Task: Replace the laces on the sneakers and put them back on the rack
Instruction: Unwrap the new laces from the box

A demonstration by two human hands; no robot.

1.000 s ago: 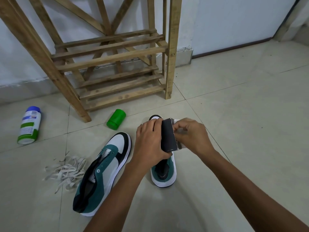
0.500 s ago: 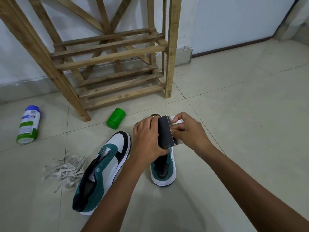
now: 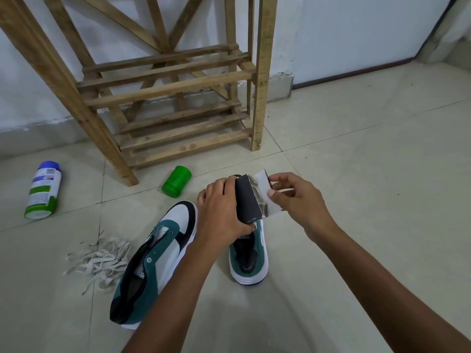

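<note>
Two green, white and black sneakers without laces lie on the tiled floor: the left sneaker (image 3: pixel 158 256) on its side, the right sneaker (image 3: pixel 251 261) upright, partly hidden behind my hands. My left hand (image 3: pixel 221 207) grips a small dark box (image 3: pixel 247 200) above the right sneaker. My right hand (image 3: pixel 293 197) pinches the box's white flap (image 3: pixel 262 184), pulled open. A pile of old white laces (image 3: pixel 102 261) lies left of the sneakers. The wooden rack (image 3: pixel 163 90) stands behind.
A green lid or jar (image 3: pixel 176 181) lies on the floor near the rack's foot. A white, green and blue spray can (image 3: pixel 43 191) lies at the far left. Open tiled floor spreads to the right, with a wall and door frame behind.
My right hand has pulled the box's white flap open to the right. My left hand keeps holding the box in about the same place.
</note>
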